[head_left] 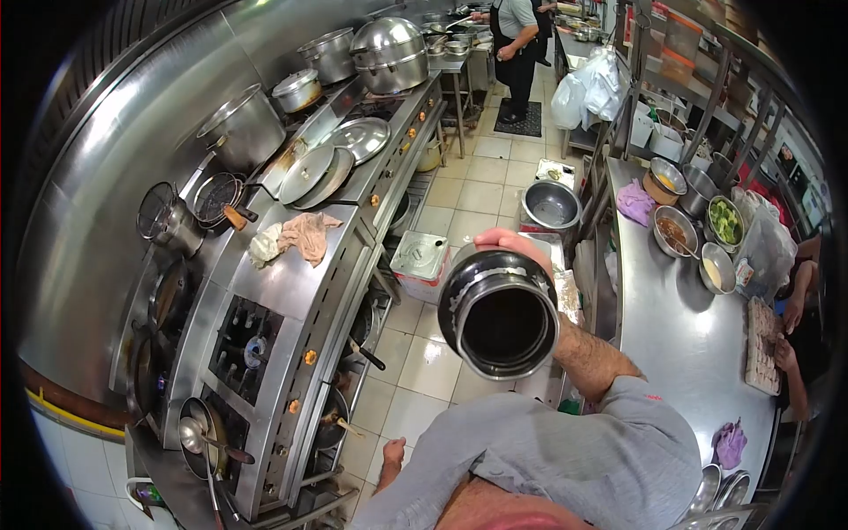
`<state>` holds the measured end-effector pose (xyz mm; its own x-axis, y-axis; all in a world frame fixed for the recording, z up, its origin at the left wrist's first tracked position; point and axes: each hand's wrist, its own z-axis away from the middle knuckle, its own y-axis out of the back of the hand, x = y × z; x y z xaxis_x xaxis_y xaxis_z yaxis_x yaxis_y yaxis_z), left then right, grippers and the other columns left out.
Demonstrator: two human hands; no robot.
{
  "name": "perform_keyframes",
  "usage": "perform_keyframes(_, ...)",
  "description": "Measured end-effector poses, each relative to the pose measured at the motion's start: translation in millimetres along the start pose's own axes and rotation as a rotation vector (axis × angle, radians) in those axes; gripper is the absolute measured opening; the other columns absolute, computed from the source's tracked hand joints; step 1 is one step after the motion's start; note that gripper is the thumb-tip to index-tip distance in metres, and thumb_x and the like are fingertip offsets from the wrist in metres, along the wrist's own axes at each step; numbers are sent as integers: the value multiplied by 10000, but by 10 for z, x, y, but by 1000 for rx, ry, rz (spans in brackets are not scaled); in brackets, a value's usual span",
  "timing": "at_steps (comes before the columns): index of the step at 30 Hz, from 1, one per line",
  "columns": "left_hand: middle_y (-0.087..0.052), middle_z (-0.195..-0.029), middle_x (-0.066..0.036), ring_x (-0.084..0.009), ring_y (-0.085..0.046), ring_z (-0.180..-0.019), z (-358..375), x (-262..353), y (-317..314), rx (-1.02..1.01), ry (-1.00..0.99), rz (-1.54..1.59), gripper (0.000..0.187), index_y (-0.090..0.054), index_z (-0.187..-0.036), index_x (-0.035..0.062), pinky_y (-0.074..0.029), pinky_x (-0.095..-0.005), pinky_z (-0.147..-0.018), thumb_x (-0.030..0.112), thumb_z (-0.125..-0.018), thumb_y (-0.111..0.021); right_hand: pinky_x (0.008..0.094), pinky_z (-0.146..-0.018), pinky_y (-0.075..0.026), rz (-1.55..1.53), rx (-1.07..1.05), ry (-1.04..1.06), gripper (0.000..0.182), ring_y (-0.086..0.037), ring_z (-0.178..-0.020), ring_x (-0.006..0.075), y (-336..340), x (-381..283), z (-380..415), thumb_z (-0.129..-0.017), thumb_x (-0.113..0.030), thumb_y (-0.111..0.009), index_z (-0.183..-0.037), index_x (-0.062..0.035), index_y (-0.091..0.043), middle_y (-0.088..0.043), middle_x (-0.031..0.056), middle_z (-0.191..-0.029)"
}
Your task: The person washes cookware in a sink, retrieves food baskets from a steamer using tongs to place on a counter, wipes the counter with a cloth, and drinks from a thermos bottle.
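Close to the camera, my right hand (512, 240) grips a black wide-mouthed container (452, 305) with a shiny metal rim. Its open mouth faces me, and the inside looks dark. My fingers wrap round its far side and are partly hidden behind it. Low on the other side of my grey shirt, my left hand (394, 450) hangs in the aisle beside the stove. It appears small, with the thumb apart from loosely bent fingers and nothing seen in it.
A stove counter (256, 291) with pots, lids, cloths (305, 237) and a ladle (190, 433) runs along the left. On the right, a steel table (658, 353) bears bowls of food. Another person (517, 44) stands far down the tiled aisle; another person's hands (789, 331) touch a tray.
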<state>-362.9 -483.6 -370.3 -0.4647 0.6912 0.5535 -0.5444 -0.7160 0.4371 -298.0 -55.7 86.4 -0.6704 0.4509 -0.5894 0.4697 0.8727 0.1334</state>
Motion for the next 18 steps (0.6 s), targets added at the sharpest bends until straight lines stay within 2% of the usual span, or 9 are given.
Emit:
perform_keyframes(2, -545, -601, -47, -140, -466, -471, 61, -29, -13, -16, 40, 43, 335, -630, -912, -6, -376, -302, -426, 304, -785, -640, 389, -909, -403, -81, -29, -95, 938, -488, -1067, 317, 7, 26, -5, -555, -115, -839, -1296, -48, -269, -424, 224, -1205)
perform_keyframes(4, -537, -590, -43, -140, -461, -463, -6, -80, -29, -35, 25, 66, 332, -629, -907, -6, -371, -305, -420, 302, -785, -642, 400, -906, -403, 107, -18, 275, 918, -490, -1060, 323, -12, -97, -197, -574, -114, -829, -1297, -46, -269, -427, 232, -1200)
perform_keyframes(6, -529, -579, -39, -139, -456, -455, -22, -79, -29, -51, 9, 90, 329, -628, -901, -7, -367, -308, -414, 301, -786, -643, 406, -902, -405, 102, -17, 244, 900, -489, -1056, 328, -38, -144, -206, -588, -114, -821, -1294, -45, -268, -431, 237, -1189)
perform_keyframes(8, -589, -669, -66, -162, -528, -544, 109, 146, -4, 16, -70, -30, 342, -630, -934, -13, -429, -317, -481, 293, -783, -648, 408, -897, -407, 107, 5, 323, 894, -489, -1053, 331, -60, -145, -243, -591, -114, -818, -1290, -41, -265, -433, 240, -1183)
perform_keyframes(9, -589, -669, -66, -162, -528, -544, 93, 172, -3, 16, -70, -30, 342, -630, -934, -13, -429, -317, -481, 293, -783, -648, 409, -892, -410, 121, 9, 325, 885, -490, -1049, 334, -69, -172, -252, -598, -115, -815, -1286, -39, -263, -436, 242, -1176)
perform_keyframes(11, -636, -825, -103, -194, -589, -729, -104, 108, -34, 57, -97, -53, 376, -625, -983, -17, -482, -329, -648, 296, -778, -652, 411, -891, -410, 132, -1, 325, 875, -491, -1047, 335, -65, -203, -259, -605, -113, -811, -1285, -38, -264, -437, 242, -1176)
perform_keyframes(12, -636, -825, -103, -194, -589, -729, -151, 91, -58, 57, -97, -52, 376, -625, -983, -17, -482, -329, -648, 296, -778, -652, 413, -891, -409, 142, -10, 325, 866, -492, -1045, 336, -66, -209, -261, -612, -111, -807, -1284, -36, -265, -437, 242, -1176)
perform_keyframes(14, -638, -955, -128, -213, -583, -887, -245, 39, -103, 81, -127, 52, 407, -618, -1022, -15, -461, -332, -796, 302, -770, -661, 416, -892, -408, 126, -16, 332, 852, -492, -1044, 337, -70, -190, -263, -621, -111, -801, -1281, -34, -267, -439, 244, -1175)
perform_keyframes(18, -640, -939, -124, -214, -582, -888, -524, -234, -152, 95, -83, 47, 405, -618, -1022, -13, -453, -334, -807, 301, -769, -662, 422, -894, -404, 130, -19, 328, 818, -491, -1044, 340, -83, -211, -255, -641, -108, -788, -1275, -26, -277, -443, 249, -1172)
